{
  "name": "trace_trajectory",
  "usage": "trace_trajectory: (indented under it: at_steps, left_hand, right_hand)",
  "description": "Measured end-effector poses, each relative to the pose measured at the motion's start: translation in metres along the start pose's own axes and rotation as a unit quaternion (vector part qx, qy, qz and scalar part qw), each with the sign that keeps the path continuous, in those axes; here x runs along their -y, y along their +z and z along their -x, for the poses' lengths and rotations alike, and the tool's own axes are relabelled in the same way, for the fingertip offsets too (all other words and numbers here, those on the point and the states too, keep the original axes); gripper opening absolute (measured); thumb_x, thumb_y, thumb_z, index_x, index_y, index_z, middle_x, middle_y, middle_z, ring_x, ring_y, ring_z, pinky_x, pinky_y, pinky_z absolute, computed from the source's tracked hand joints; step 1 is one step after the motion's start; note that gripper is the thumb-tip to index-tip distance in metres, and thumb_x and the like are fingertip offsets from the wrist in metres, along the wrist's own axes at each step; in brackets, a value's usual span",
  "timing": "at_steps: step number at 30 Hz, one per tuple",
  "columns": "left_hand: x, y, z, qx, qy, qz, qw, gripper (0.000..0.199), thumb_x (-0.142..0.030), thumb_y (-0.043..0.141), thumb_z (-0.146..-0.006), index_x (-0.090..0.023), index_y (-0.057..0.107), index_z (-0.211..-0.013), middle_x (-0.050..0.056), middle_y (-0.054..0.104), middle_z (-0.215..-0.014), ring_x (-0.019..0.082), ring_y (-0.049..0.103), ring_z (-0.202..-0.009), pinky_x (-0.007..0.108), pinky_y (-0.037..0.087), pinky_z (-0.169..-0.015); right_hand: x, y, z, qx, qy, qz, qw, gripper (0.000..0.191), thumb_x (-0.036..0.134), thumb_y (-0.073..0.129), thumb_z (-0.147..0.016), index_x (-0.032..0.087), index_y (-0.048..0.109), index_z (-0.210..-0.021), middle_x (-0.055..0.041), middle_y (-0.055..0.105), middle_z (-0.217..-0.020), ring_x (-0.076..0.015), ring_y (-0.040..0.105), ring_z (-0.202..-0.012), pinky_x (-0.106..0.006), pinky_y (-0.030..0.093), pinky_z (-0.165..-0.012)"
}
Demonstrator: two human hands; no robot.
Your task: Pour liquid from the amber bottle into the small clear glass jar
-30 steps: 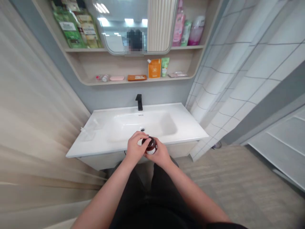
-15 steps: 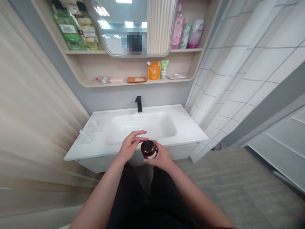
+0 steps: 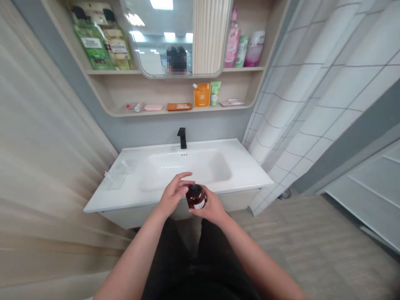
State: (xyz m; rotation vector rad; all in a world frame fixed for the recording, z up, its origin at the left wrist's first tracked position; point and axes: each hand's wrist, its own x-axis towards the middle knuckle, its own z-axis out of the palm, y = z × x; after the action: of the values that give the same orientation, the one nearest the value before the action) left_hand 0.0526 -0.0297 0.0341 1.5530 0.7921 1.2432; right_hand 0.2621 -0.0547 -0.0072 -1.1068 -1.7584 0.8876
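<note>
Dark brown bottle (image 3: 196, 196) — glossy, squat, round-shouldered, white label, could be glass or plastic — is just below the centre of the frame. Right hand (image 3: 212, 207) is wrapped round its side, so I'd call the picking-up part done, with it not yet put down. Left hand (image 3: 172, 196) has its fingers spread loosely by the neck; can't tell if they're touching it, or whether the top's been opened. Smooth white sink (image 3: 200, 164) mid-frame, angular black faucet (image 3: 182, 138) above it, soft pleated beige curtain (image 3: 46, 146) down the left edge
</note>
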Motion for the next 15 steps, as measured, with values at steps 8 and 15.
trace_trajectory:
  at_steps: [8,15]
  left_hand:
    - [-0.005,-0.016,-0.002,0.033,-0.043,0.020,0.998,0.040,-0.043,0.076,-0.097,-0.023,0.069,-0.132,0.012,0.075,-0.128,0.029,0.080,-0.115,0.047,0.065,-0.103]
    - [-0.012,0.007,0.007,-0.056,-0.015,-0.097,0.994,0.046,-0.031,0.095,-0.075,-0.023,0.075,-0.115,0.007,0.077,-0.112,0.027,0.079,-0.111,0.049,0.064,-0.110]
  right_hand:
    - [0.000,-0.002,0.004,0.029,-0.020,-0.015,0.999,0.087,0.039,0.102,-0.064,0.028,0.066,-0.143,-0.0071,0.079,-0.134,-0.0327,0.077,-0.119,-0.047,0.060,-0.106]
    - [0.003,0.004,0.007,0.011,0.009,0.000,1.000,0.090,0.042,0.101,-0.066,0.028,0.064,-0.146,-0.0072,0.080,-0.132,-0.0328,0.077,-0.116,-0.046,0.061,-0.104]
